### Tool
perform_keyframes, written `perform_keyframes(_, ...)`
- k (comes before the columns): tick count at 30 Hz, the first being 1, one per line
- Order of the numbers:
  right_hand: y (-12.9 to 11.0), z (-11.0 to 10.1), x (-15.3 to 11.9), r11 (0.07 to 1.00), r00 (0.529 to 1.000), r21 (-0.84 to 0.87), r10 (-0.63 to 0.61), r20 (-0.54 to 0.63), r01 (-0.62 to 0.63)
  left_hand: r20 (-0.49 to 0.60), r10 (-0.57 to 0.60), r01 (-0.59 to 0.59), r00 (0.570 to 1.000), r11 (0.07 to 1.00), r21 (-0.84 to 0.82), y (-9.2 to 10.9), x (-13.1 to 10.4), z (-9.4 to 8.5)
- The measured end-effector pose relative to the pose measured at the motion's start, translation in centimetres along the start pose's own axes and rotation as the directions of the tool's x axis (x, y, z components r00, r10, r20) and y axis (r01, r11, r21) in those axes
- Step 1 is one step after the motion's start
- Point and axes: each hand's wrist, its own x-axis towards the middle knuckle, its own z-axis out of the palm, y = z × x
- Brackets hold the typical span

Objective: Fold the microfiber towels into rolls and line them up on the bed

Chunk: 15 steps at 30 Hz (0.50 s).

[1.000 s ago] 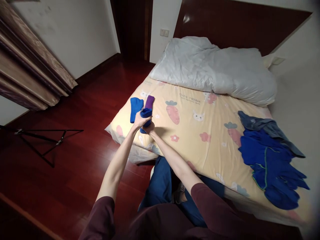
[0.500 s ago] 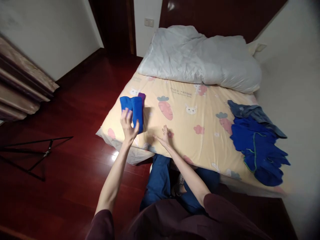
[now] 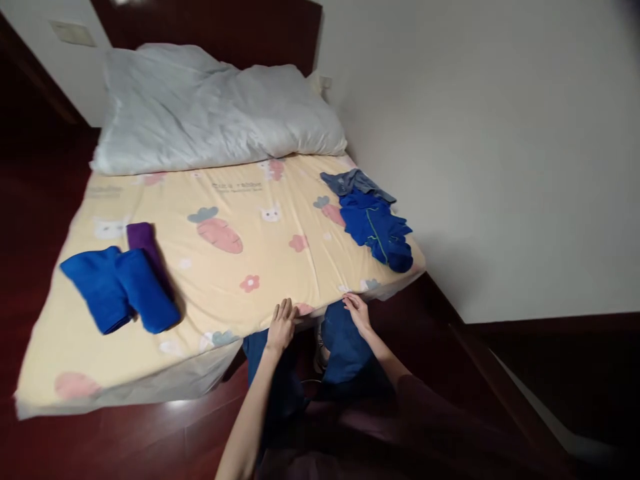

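My left hand [image 3: 283, 325] rests at the front edge of the bed, its fingers stretched over the patterned sheet [image 3: 270, 260] and holding nothing. A little to the right, my right hand [image 3: 357, 312] is at the same edge with fingers loosely extended and no garment in them. Beyond it, nearest to that hand, lies a crumpled blue garment [image 3: 376, 230] with green trim. A grey-blue garment [image 3: 357, 181] lies against its far side. On the left of the bed are two folded blue cloth bundles [image 3: 147, 290], side by side, with a folded purple cloth [image 3: 143, 237] partly behind them.
A puffy pale grey quilt [image 3: 215, 117] spans the head of the bed, below the dark headboard [image 3: 250, 30]. A white wall [image 3: 475, 160] stands close on the right. Dark red flooring [image 3: 150, 440] surrounds the bed. My legs are against its front edge.
My view has turned to the right. My left hand has left the folded blue cloth and come to the bed's edge. My right hand has moved right, toward the crumpled clothes.
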Motion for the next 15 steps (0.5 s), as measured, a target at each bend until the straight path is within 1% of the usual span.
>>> perform_keyframes(2, 0.1, -3.3, 2.3, 0.990, 0.993, -0.137, -0.045, -0.112, 0.029, 0.075, 0.024, -0.028, 0.997, 0.998, 0.056, 1.1, -0.6, 3.5)
perform_keyframes(3, 0.0, -4.8, 3.6, 0.975, 0.985, -0.220, -0.065, -0.157, 0.029, 0.139, 0.044, -0.057, 0.989, 0.994, 0.088, 1.5, -1.5, 4.9)
perform_keyframes(5, -0.6, -7.5, 6.3, 0.927, 0.972, -0.375, -0.092, -0.215, 0.005, 0.272, 0.064, -0.105, 0.960, 0.985, 0.139, 1.8, -4.5, 7.0)
perform_keyframes(7, -1.4, -9.5, 9.1, 0.863, 0.963, -0.503, -0.097, -0.251, -0.044, 0.404, 0.023, -0.104, 0.914, 0.978, 0.180, 1.8, -8.0, 8.3)
perform_keyframes(9, -2.4, -10.8, 11.8, 0.796, 0.964, -0.599, -0.082, -0.252, -0.089, 0.512, -0.069, -0.060, 0.856, 0.971, 0.231, 1.7, -11.1, 8.8)
perform_keyframes(10, -2.8, -11.1, 13.0, 0.771, 0.967, -0.628, -0.070, -0.246, -0.104, 0.533, -0.106, -0.038, 0.840, 0.967, 0.251, 1.7, -12.1, 8.9)
perform_keyframes(11, -3.2, -11.3, 14.2, 0.757, 0.970, -0.643, -0.055, -0.237, -0.114, 0.530, -0.128, -0.019, 0.839, 0.965, 0.263, 1.7, -12.7, 8.7)
perform_keyframes(12, -3.5, -11.4, 15.3, 0.754, 0.973, -0.646, -0.039, -0.229, -0.122, 0.507, -0.138, -0.003, 0.851, 0.964, 0.267, 1.9, -13.0, 8.4)
perform_keyframes(15, -4.3, -11.3, 17.6, 0.784, 0.972, -0.602, 0.008, -0.236, -0.153, 0.405, -0.146, 0.034, 0.903, 0.962, 0.270, 2.5, -12.3, 7.2)
